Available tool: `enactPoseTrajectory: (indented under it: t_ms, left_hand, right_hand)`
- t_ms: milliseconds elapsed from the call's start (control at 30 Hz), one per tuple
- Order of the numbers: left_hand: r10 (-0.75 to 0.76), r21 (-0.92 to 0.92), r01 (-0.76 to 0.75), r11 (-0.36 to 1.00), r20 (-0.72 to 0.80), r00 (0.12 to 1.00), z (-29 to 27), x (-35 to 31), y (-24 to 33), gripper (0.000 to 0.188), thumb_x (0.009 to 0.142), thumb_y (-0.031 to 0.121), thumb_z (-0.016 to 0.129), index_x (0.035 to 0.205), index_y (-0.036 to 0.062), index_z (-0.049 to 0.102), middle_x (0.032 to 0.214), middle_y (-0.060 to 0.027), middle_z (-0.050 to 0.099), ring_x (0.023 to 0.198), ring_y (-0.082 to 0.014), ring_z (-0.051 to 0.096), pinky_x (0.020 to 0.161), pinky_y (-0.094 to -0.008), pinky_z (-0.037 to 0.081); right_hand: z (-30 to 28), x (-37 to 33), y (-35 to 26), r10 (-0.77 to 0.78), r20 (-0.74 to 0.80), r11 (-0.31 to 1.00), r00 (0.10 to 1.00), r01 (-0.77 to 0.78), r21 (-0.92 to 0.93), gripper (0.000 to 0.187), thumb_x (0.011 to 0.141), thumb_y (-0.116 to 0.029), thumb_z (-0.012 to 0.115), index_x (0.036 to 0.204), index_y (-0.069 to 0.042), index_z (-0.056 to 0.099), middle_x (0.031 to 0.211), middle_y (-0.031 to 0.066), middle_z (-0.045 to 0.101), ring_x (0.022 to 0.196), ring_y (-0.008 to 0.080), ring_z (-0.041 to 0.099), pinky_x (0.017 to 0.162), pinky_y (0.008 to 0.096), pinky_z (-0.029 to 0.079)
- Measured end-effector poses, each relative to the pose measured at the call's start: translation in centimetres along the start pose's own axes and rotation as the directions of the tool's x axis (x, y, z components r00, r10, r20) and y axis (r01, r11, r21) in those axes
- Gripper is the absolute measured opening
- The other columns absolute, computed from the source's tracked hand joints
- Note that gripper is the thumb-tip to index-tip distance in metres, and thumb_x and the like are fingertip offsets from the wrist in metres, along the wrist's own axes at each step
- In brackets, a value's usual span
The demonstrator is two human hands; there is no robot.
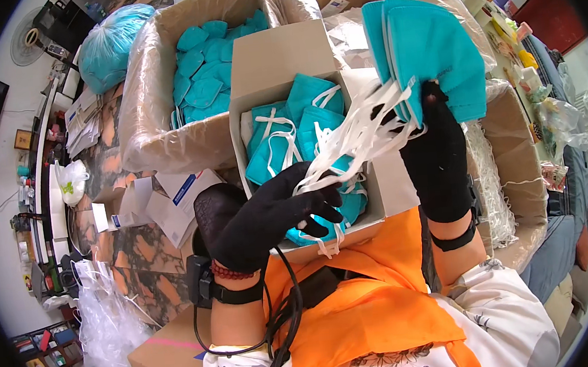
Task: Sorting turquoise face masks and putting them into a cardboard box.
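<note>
My right hand (438, 150), in a black glove, grips a small stack of folded teal face masks (437, 59) held up above the boxes on the right. Their white elastic straps (366, 132) stretch down to the left in a bundle. At the bundle's far end my left hand (269, 213), also black-gloved, has its curled fingers on the straps. Below both hands stands an open cardboard box (281, 55) holding more teal masks (316, 122) with loose white straps. The left hand hides part of its near left corner.
Behind it to the left, a plastic-lined carton (137, 110) holds many teal masks. A carton of white straps (493, 187) stands at the right. Flattened white boxes (180, 200) lie at left, near a clear plastic bag (107, 325). A black cable (295, 316) hangs by my left forearm.
</note>
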State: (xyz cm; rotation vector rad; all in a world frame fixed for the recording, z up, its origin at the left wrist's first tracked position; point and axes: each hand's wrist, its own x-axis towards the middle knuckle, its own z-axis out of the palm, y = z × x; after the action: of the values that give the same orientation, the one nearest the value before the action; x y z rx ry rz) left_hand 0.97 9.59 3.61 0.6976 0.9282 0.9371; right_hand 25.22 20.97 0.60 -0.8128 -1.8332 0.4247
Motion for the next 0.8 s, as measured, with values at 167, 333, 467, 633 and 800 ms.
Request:
enactPoseTrajectory:
  t_ms: [167,333,467,633,800]
  left_hand:
    - [0.043,-0.027,-0.041,0.999,0.097,0.994,-0.6,0.6,-0.5,0.059,0.100,0.046,0.053,0.132,-0.0028,0.055,0.094,-0.0094,0.070,0.084,-0.0219,0.071,0.072,-0.0313,0.056]
    - [0.020,0.111,-0.028,0.993,0.080,0.997,0.0,0.2,-0.2,0.054,0.102,0.044,0.051,0.131,-0.0018,0.056,0.091,-0.0079,0.070,0.081,-0.0182,0.070,0.070,-0.0284,0.054]
    - [-0.016,0.107,0.018,0.994,-0.016,1.000,0.4,0.5,-1.0,0.037,0.104,0.027,0.052,0.125,-0.0022,0.059,0.088,-0.0065,0.068,0.077,-0.0143,0.067,0.068,-0.0253,0.052]
    - [-0.021,0.064,0.016,0.998,0.068,0.997,-0.7,0.2,-2.1,0.037,0.105,0.033,0.050,0.116,0.0001,0.063,0.084,-0.0064,0.068,0.070,-0.0149,0.067,0.065,-0.0255,0.053]
    - [-0.081,-0.027,0.083,0.996,0.053,0.995,1.0,-0.2,-0.8,0.040,0.102,0.034,0.055,0.112,-0.0034,0.066,0.075,-0.0036,0.064,0.066,-0.0106,0.061,0.060,-0.0224,0.044]
  right_hand:
    - [0.0,0.4,0.1,-0.112,0.023,0.972,0.993,0.114,-0.205,0.056,0.087,0.014,0.062,0.139,-0.006,0.055,0.140,0.0165,0.059,0.130,0.0301,0.056,0.109,0.0385,0.044]
    - [0.4,0.1,0.6,0.299,0.057,0.950,0.953,-0.303,0.079,0.058,0.086,0.016,0.060,0.140,-0.005,0.055,0.140,0.0168,0.058,0.131,0.0299,0.055,0.110,0.0384,0.044]
    - [0.6,0.3,-0.1,0.356,0.067,0.923,0.932,-0.362,0.130,0.057,0.086,0.016,0.060,0.139,-0.004,0.055,0.140,0.0172,0.058,0.131,0.0285,0.055,0.110,0.0381,0.043]
    - [0.6,1.1,-0.6,0.297,0.199,0.711,0.934,-0.356,0.607,0.053,0.092,0.002,0.056,0.144,-0.003,0.047,0.145,0.0171,0.052,0.133,0.0279,0.053,0.112,0.0388,0.042]
    - [1.1,1.9,0.1,0.130,0.380,0.255,0.916,-0.401,0.880,0.054,0.097,-0.012,0.052,0.148,-0.002,0.039,0.150,0.0170,0.046,0.136,0.0272,0.050,0.113,0.0396,0.041]
